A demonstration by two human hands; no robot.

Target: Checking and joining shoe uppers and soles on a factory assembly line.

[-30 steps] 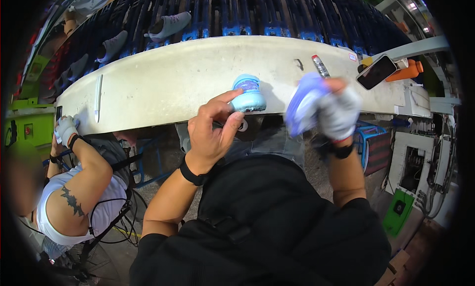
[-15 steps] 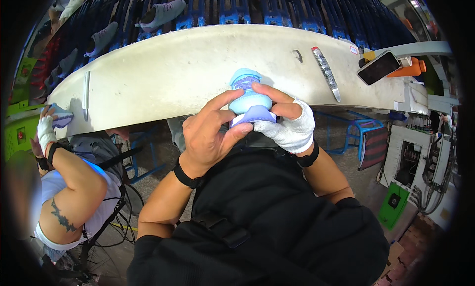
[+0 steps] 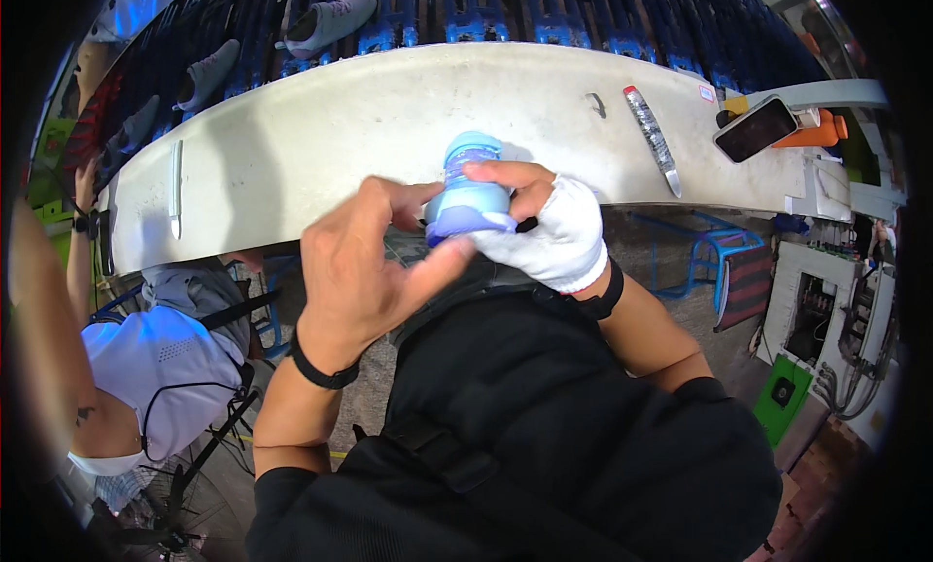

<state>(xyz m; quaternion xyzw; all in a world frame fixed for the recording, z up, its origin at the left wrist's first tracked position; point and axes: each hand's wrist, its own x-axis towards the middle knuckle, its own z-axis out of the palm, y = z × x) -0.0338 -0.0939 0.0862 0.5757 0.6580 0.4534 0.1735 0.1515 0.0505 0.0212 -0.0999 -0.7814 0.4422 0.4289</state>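
Behind a long white bench, dark conveyor racks carry grey shoes. At the bench's near edge, both hands close around a pale blue shoe: the bare left hand presses its thumb and fingers to the sole side, while the right hand, wrapped in a white glove, holds the shoe in its grip from above. A phone and a slim tool lie on the bench to the right. Another person sits at lower left.

Both hands — left hand, gloved right hand — grip a blue shoe.
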